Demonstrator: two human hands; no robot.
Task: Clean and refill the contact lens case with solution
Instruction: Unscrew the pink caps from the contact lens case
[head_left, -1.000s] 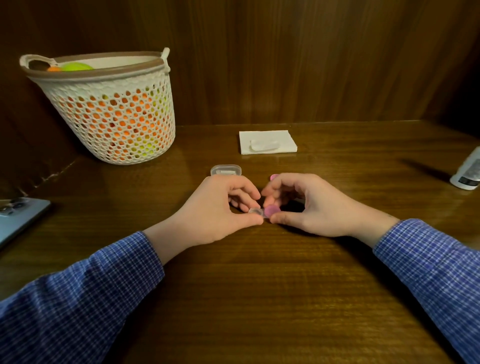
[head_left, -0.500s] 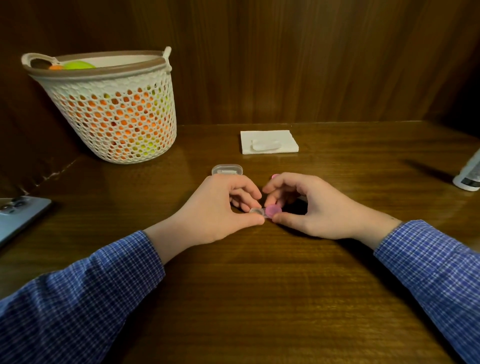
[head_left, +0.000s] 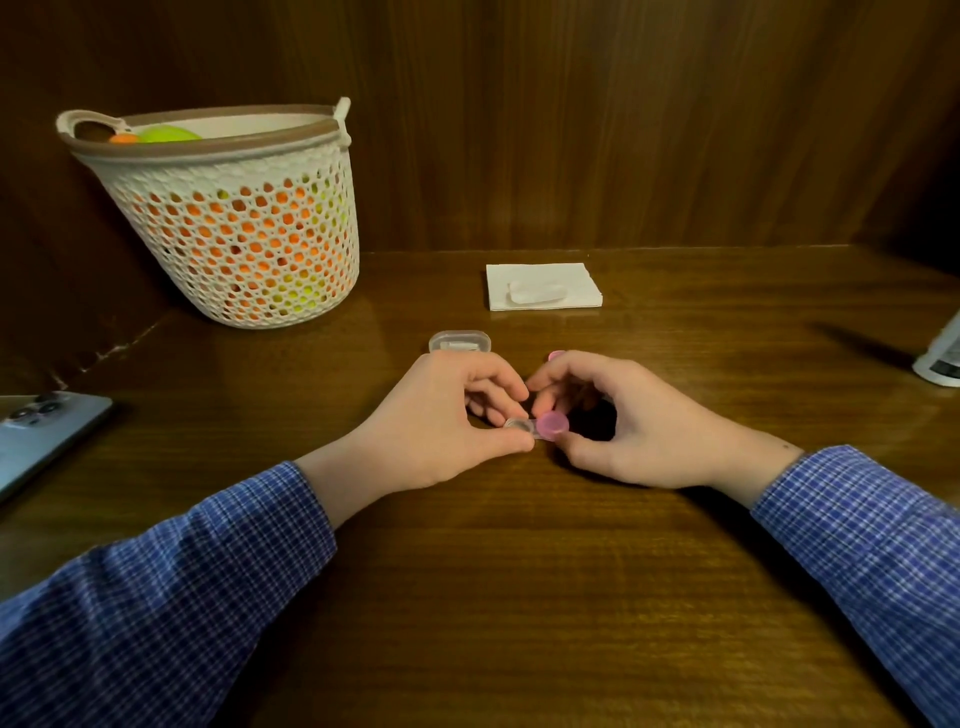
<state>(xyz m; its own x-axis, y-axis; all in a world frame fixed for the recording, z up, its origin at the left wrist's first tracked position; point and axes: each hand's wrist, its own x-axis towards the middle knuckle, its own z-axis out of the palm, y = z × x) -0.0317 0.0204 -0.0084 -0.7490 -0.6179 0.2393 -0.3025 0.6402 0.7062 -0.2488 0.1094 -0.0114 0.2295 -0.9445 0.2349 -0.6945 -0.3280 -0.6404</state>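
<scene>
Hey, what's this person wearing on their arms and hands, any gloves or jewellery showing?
Both arms wear long sleeves of blue cloth in a fine white check, the left sleeve and the right sleeve each ending at the wrist. The left hand and right hand are bare: no gloves, rings or watch show.

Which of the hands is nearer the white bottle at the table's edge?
Right. The right hand sits left of the white bottle, across bare table; the left hand lies farther left.
</scene>
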